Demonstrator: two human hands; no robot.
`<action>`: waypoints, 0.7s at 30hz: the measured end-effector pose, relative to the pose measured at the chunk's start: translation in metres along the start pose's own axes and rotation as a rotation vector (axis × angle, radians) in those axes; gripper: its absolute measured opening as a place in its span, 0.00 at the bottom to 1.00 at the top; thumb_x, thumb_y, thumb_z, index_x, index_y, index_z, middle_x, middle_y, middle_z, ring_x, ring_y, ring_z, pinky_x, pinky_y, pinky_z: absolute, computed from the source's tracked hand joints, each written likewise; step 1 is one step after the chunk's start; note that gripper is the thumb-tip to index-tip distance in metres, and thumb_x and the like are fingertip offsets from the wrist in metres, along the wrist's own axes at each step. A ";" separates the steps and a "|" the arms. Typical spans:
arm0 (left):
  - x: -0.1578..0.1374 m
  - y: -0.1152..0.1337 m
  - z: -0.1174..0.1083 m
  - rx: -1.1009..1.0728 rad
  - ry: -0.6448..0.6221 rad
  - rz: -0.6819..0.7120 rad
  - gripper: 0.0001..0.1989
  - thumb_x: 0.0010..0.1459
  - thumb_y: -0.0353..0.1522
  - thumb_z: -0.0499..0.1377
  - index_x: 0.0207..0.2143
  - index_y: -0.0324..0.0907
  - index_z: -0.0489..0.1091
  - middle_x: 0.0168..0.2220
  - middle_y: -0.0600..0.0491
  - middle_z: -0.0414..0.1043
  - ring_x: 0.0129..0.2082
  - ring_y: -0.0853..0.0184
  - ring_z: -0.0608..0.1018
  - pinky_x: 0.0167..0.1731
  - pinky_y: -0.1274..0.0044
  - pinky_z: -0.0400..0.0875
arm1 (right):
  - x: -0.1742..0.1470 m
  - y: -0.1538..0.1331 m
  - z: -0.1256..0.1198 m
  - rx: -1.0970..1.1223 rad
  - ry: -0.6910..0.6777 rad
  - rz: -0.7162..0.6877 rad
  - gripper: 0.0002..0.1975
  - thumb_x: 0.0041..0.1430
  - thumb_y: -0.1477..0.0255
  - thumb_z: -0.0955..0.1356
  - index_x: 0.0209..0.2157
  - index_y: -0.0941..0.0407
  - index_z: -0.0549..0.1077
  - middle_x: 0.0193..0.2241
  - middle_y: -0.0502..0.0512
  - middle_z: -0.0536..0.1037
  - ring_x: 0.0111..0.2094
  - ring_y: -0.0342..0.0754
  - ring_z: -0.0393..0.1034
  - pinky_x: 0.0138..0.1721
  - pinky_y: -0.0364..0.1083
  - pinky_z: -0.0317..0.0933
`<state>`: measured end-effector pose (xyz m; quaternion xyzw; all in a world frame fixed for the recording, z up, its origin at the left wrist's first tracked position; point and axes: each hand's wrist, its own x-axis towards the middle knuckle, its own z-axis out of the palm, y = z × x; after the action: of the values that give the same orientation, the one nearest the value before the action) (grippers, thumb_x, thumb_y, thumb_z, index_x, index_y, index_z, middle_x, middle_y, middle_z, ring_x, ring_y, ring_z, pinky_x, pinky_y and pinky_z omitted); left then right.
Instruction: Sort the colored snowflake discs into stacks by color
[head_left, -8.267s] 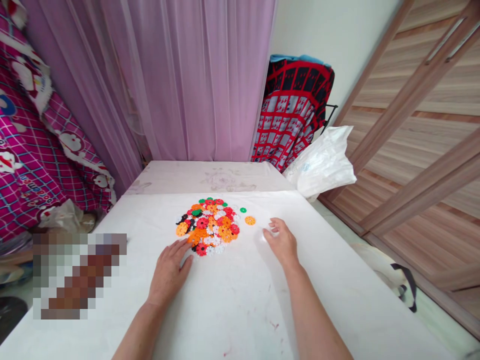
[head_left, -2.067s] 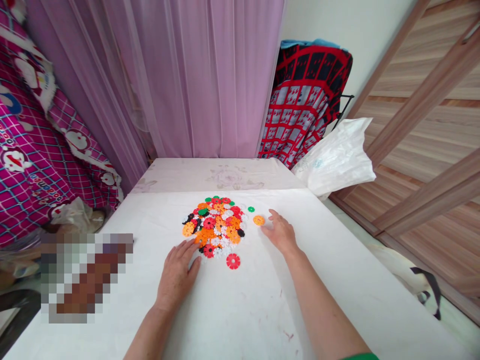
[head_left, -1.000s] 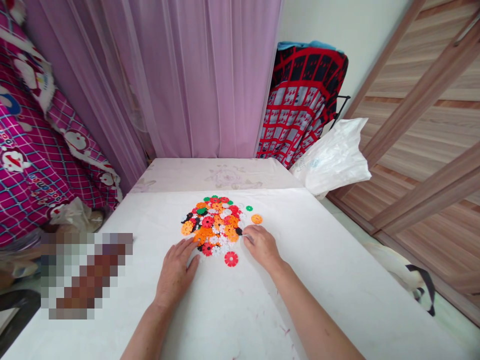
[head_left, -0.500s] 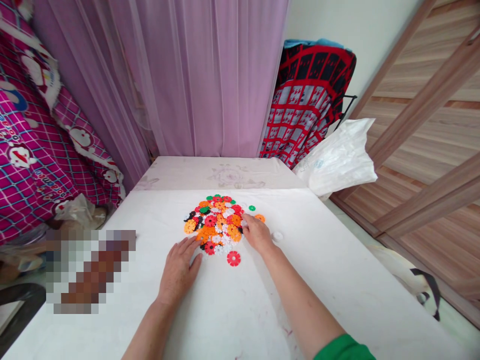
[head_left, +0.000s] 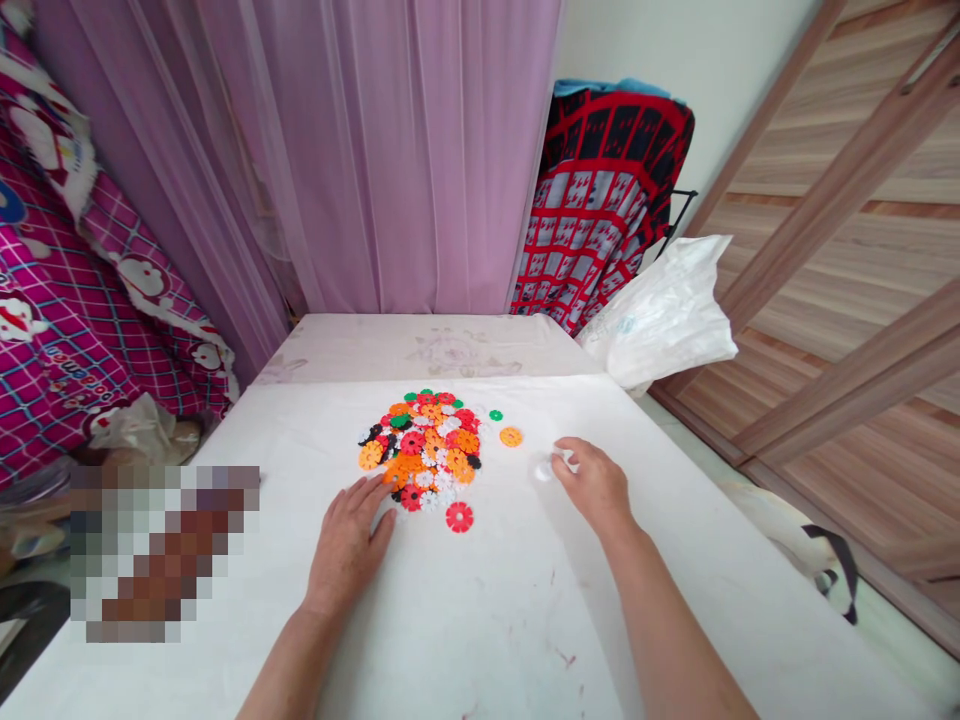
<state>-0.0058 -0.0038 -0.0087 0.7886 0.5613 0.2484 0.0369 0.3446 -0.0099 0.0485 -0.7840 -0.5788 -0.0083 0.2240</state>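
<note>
A heap of flower-shaped plastic discs (head_left: 420, 445) in orange, red, white, black and green lies on the white-covered table. My left hand (head_left: 351, 535) rests flat at the heap's near left edge, fingers stretched out and tips touching the orange discs. Right of the heap, my right hand (head_left: 592, 480) has its thumb and fingers bent together in a pinch. What is in that pinch, perhaps something white, is not clear against the cloth. A white disc (head_left: 544, 469) lies at its fingertips. Apart from the heap are a red disc (head_left: 460, 517), an orange disc (head_left: 511, 437) and a green disc (head_left: 496, 415).
The table (head_left: 480, 620) has a floral cloth (head_left: 442, 350) along its far end. Beyond it hangs a purple curtain (head_left: 420, 160). A white plastic bag (head_left: 660, 315) stands off the far right corner, with wooden doors (head_left: 840, 240) to the right.
My right hand has moved right, from the heap's right edge to the white disc, uncovering the orange disc. My left hand stays at the heap. The whole view has shifted slightly.
</note>
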 end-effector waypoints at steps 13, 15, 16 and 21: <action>0.000 -0.003 -0.001 0.030 0.011 0.033 0.21 0.62 0.39 0.49 0.53 0.46 0.69 0.56 0.48 0.70 0.57 0.55 0.71 0.56 0.57 0.64 | -0.012 0.011 0.016 -0.010 0.045 -0.255 0.10 0.56 0.71 0.64 0.38 0.50 0.75 0.39 0.50 0.79 0.41 0.48 0.69 0.39 0.45 0.62; 0.000 -0.002 -0.001 0.034 0.005 0.032 0.21 0.62 0.39 0.49 0.53 0.46 0.69 0.56 0.48 0.70 0.57 0.55 0.71 0.56 0.57 0.64 | -0.013 0.010 0.015 -0.024 0.027 -0.248 0.10 0.56 0.71 0.65 0.39 0.51 0.75 0.39 0.50 0.79 0.42 0.48 0.69 0.40 0.45 0.62; 0.001 -0.002 -0.001 0.035 0.002 0.032 0.21 0.62 0.39 0.49 0.53 0.45 0.69 0.56 0.48 0.70 0.57 0.55 0.71 0.56 0.57 0.64 | -0.013 0.010 0.015 -0.029 0.020 -0.247 0.10 0.57 0.71 0.65 0.39 0.51 0.75 0.39 0.50 0.79 0.42 0.48 0.69 0.41 0.45 0.62; 0.001 -0.001 -0.001 0.035 -0.004 0.028 0.21 0.62 0.39 0.49 0.54 0.45 0.69 0.56 0.48 0.70 0.57 0.56 0.70 0.57 0.57 0.63 | -0.014 0.012 0.017 -0.026 0.019 -0.263 0.10 0.57 0.71 0.64 0.39 0.51 0.75 0.42 0.51 0.78 0.43 0.48 0.69 0.43 0.46 0.63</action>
<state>-0.0069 -0.0031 -0.0075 0.7976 0.5542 0.2374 0.0208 0.3469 -0.0197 0.0255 -0.7040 -0.6744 -0.0528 0.2163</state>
